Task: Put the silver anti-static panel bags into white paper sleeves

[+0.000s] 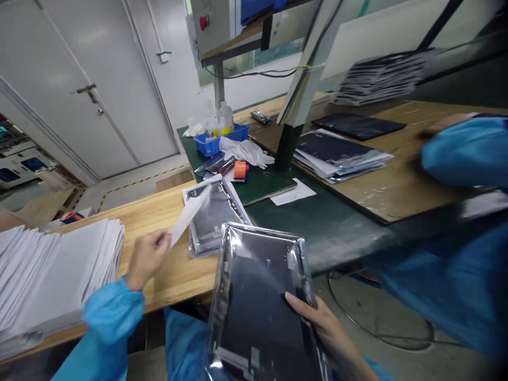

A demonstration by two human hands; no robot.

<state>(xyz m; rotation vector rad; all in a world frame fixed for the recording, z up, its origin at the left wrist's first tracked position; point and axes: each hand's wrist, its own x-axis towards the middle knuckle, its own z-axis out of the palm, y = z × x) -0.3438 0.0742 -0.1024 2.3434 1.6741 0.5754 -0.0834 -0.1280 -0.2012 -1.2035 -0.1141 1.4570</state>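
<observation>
The right hand point(323, 320) had a dark panel point(270, 286) in its grip, thumb pressed on the front face and fingers mostly hidden behind. The panel was tilted in front of the person's body, near the edge of the wooden bench point(170, 200), its lower end running out of view. The left hand point(146, 256) had its grip pinched on a thin white sheet point(190, 214), raised over the bench and blurred.

As for progress, the panel already sat inside clear wrapping; whether that was sealed could not be told. The sheet was held apart from the panel, so work on this piece looked partway through. A second wrapped panel point(220, 214) lay flat on the bench behind the sheet, a white edge showing beside it. At the left end stood a large stack of white packets point(71, 264); whether they were filled or waiting could not be judged, so the amount left stayed unclear. To the right, a co-worker's blue sleeve point(464, 151) reached over a brown board point(405, 182) near a smaller pile of packets point(341, 153).
</observation>
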